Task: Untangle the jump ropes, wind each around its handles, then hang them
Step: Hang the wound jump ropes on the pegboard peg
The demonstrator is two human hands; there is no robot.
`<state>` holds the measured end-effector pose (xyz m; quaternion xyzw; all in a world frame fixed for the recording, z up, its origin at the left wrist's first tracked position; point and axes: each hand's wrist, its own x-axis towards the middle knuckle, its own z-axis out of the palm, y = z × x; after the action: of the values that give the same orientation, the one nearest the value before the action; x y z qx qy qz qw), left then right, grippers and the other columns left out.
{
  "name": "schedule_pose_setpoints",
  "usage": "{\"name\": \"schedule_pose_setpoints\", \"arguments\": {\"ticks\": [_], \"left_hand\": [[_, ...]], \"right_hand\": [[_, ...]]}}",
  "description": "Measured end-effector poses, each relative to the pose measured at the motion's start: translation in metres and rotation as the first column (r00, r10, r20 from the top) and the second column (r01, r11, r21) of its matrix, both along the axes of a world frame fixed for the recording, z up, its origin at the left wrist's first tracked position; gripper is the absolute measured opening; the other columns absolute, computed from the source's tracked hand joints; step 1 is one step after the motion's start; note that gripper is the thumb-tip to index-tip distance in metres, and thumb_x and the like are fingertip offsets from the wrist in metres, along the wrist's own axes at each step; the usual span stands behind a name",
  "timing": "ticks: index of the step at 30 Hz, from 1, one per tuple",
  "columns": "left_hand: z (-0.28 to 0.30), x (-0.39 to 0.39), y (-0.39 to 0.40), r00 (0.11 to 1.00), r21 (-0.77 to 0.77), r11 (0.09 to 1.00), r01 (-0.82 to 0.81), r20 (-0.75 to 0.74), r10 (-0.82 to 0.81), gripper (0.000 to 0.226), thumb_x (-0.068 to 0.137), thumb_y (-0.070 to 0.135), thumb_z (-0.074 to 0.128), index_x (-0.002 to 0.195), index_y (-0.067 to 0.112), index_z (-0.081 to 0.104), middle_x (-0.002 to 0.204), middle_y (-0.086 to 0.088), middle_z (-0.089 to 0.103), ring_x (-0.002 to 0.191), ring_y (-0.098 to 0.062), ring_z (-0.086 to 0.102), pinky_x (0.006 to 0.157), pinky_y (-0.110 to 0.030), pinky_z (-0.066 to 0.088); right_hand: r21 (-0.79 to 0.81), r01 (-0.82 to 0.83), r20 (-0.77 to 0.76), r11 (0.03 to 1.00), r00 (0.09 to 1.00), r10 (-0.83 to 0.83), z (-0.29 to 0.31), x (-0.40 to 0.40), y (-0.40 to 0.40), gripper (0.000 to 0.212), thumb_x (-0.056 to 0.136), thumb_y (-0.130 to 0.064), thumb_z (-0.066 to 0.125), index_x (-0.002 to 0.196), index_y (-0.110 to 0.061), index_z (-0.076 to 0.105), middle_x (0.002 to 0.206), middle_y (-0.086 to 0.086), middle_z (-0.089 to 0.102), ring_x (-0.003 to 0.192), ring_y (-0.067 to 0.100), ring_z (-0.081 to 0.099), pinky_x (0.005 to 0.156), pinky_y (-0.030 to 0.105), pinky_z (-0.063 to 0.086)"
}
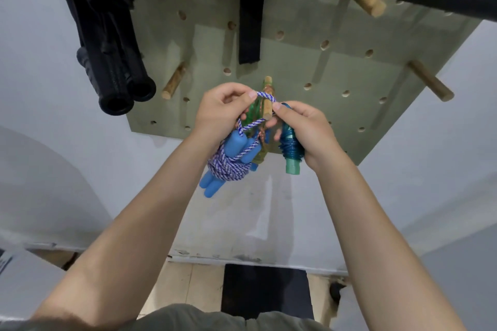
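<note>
Both hands pinch rope loop over peg already holding green rope.

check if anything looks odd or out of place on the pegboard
Nothing stands out. The blue-and-white braided rope loop, pinched by both hands, goes over the wooden peg already holding a green rope; the bundles look tidy.

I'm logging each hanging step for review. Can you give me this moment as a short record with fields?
setting: green pegboard with wooden pegs, on a wall
left hand: pinches the blue-and-white rope loop
right hand: pinches the loop's other end, also holds the teal wound rope
target peg: loop held at its tip
blue handles: wound with rope, dangling below the left hand
already on peg: a green rope
</note>
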<state>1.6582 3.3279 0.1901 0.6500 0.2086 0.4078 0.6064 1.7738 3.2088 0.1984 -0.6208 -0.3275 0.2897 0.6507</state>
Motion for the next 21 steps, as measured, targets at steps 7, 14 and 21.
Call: {"name": "schedule_pose_setpoints", "arguments": {"ticks": [7,14,21], "left_hand": [[0.005,-0.008,0.004,0.982,0.061,0.984,0.168,-0.098,-0.162,0.028,0.085,0.007,0.075,0.111,0.009,0.065,0.099,-0.011,0.058,0.089,-0.018,0.051,0.082,-0.02,0.045],[-0.026,-0.01,-0.009,0.941,-0.005,0.979,0.202,-0.276,-0.195,0.025,0.077,0.002,0.081,0.09,0.016,0.065,0.08,0.0,0.063,0.065,-0.001,0.059,0.068,-0.015,0.05],[-0.018,-0.026,0.011,0.98,0.018,0.996,0.086,-0.18,-0.081,0.007,0.083,0.011,0.078,0.081,0.016,0.073,0.071,0.003,0.066,0.065,-0.007,0.058,0.065,-0.017,0.05]], "right_hand": [[0.042,-0.044,-0.076,0.998,0.996,0.047,0.0,0.001,0.001,0.01,0.093,-0.012,0.062,0.086,-0.006,0.066,0.073,0.013,0.069,0.048,0.02,0.054,0.05,0.025,0.05],[0.043,-0.082,-0.132,0.996,0.987,0.087,0.002,0.002,0.0,0.009,0.094,-0.013,0.061,0.088,-0.007,0.065,0.078,0.017,0.072,0.043,0.017,0.053,0.049,0.024,0.05],[0.0,-0.068,-0.062,0.998,0.996,0.068,-0.004,0.005,0.0,0.012,0.095,-0.017,0.06,0.086,-0.013,0.066,0.08,0.006,0.069,0.045,0.015,0.054,0.047,0.024,0.048]]}}
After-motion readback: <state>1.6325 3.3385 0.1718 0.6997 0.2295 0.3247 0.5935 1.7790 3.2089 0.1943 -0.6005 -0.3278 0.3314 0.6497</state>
